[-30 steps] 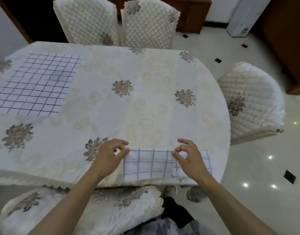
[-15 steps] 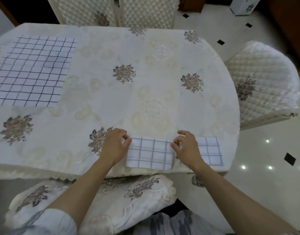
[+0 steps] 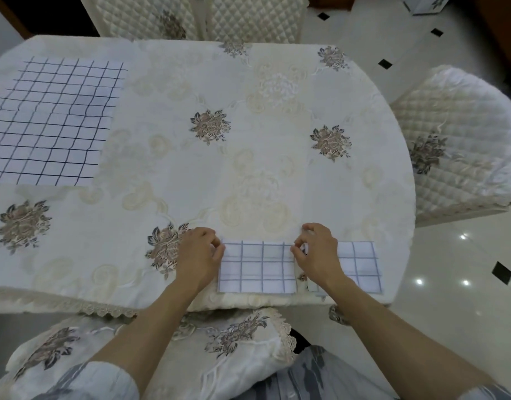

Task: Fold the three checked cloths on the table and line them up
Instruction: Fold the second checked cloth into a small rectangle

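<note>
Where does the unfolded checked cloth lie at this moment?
In the head view the unfolded checked cloth lies flat on the table, at its far left, cut off by the picture's edge, well apart from the folded cloths at the near edge.

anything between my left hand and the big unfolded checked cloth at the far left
Nothing visible does: only bare cream floral tablecloth lies between the left hand, pinching a folded checked cloth, and the unfolded white cloth with dark blue checks.
</note>
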A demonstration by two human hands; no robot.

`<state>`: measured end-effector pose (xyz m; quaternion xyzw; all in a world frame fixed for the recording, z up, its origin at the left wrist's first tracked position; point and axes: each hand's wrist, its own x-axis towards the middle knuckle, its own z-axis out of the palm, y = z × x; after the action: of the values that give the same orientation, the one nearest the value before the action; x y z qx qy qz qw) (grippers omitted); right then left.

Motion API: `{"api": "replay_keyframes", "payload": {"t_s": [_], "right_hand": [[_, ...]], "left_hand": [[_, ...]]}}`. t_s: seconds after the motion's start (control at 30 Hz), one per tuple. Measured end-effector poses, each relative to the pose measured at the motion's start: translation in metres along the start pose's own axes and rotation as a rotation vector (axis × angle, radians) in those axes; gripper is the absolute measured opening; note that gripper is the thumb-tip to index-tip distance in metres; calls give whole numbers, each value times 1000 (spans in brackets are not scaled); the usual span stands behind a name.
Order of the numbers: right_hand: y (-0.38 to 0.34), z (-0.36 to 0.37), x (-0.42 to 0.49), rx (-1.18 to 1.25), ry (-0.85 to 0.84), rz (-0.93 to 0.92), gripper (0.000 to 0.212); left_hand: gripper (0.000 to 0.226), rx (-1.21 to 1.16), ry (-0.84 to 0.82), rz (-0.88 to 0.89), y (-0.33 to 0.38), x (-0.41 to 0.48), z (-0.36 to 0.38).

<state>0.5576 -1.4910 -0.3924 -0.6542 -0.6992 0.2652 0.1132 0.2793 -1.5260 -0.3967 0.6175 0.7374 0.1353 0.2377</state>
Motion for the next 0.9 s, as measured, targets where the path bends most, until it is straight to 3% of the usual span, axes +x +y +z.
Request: {"api": "replay_keyframes", "payload": {"t_s": [0.07,0.27,0.6,0.9], "right_hand": [[1,-5,1,17,26,10,10],[-9,-12,8,97,-5,-27,43],[-91,-18,15,263,28,-216,51],[-171,-8,-10,305,233,-192,50]], "left_hand": [[10,1,12,-4,1,2,0],[37,-9,73,-29,9,3,-15],[40,-186,184,-83,-13,-2,-91],[29,-331,216,90,-74,3,-157]]}}
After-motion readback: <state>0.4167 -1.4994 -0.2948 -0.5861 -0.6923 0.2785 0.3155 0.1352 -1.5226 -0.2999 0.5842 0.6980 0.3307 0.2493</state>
